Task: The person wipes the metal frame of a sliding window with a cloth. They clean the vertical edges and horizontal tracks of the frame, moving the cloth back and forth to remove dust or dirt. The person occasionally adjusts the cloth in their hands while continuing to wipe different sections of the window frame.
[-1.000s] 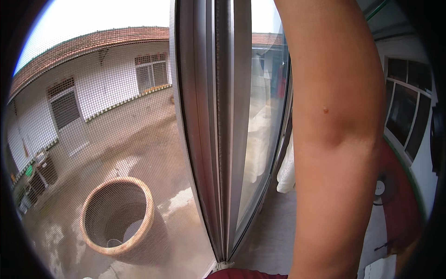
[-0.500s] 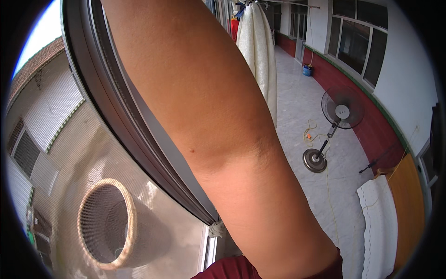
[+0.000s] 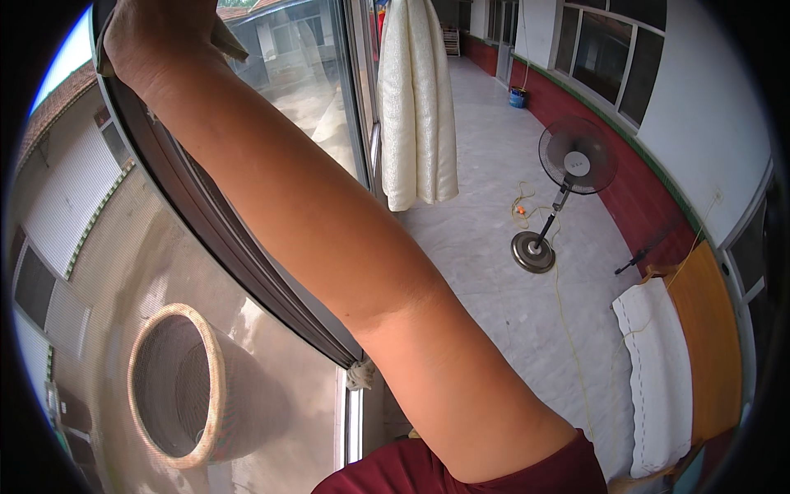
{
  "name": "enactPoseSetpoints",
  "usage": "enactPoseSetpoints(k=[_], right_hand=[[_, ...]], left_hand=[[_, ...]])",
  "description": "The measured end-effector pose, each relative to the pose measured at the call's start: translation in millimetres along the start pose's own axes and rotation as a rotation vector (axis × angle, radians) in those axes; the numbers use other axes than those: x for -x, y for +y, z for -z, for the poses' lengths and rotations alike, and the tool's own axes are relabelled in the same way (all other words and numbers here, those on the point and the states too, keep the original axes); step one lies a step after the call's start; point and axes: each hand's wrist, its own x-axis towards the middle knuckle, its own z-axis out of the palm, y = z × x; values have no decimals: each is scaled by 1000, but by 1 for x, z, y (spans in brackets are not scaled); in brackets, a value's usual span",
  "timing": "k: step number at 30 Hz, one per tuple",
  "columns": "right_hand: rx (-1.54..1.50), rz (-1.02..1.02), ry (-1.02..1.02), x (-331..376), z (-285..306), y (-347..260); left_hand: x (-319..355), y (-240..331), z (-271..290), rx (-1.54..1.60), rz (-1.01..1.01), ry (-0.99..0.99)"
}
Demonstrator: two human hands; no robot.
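My right arm stretches from a dark red sleeve (image 3: pixel 527 469) at the lower edge up to the top left. At its end my right hand (image 3: pixel 156 37), bent at the wrist, is on the upper part of the dark brown window frame (image 3: pixel 239 239). A greyish-olive cloth (image 3: pixel 230 39) sticks out from under it on either side, pressed against the frame. The fingers are mostly hidden behind the back of the hand and cut off by the picture's edge. My left hand does not show.
A mesh screen covers the left side; beyond it stands a large round pot (image 3: pixel 218 395). A cream curtain (image 3: pixel 411 107) hangs beside the glass pane (image 3: pixel 288 66). On the tiled floor stand a pedestal fan (image 3: pixel 568 181), a yellow cord (image 3: pixel 568 329) and a wooden piece with white cloth (image 3: pixel 658 370).
My right arm has swung left and its hand has come into view at the top left with the cloth. The view has shifted a little, uncovering the glass pane and the curtain.
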Motion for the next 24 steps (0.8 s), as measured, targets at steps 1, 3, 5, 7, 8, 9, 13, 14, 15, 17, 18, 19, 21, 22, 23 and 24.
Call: enactPoseSetpoints(k=[1,3,5,7,8,9,13,14,15,17,18,19,21,22,23,24], right_hand=[[23,17,0,8,12,4],[-70,-11,-11,58,-1,-5],[-117,41,-23,87,7,-3],[-89,104,-4,115,20,2],[-94,96,10,126,29,2],[-51,71,9,139,40,4],[-7,46,-93,187,74,14],[-18,36,-116,195,83,13],[-21,21,-142,202,91,10],[-38,-30,-185,230,98,7],[-43,-61,-231,247,104,8],[-48,-91,-277,264,112,8],[-73,-124,-319,299,133,9],[-71,-132,-345,324,144,11],[-51,-166,-384,351,157,12],[-49,-207,-431,382,171,13]], left_hand=[[1,-7,-3,-3,35,-24],[31,-50,-13,92,195,15],[45,-71,-21,138,280,-4],[62,-92,-28,203,351,-22],[71,-98,-30,233,370,-29],[77,-104,-32,258,381,-39],[93,-109,-35,220,335,21],[96,-98,-32,151,305,73],[100,-87,-30,83,280,130],[108,-70,-29,125,261,163],[108,-63,-27,141,248,177],[108,-58,-27,151,231,184],[106,-46,-26,160,188,197],[106,-33,-23,176,173,197],[103,-27,-22,184,171,207],[104,-14,-20,193,148,212]])
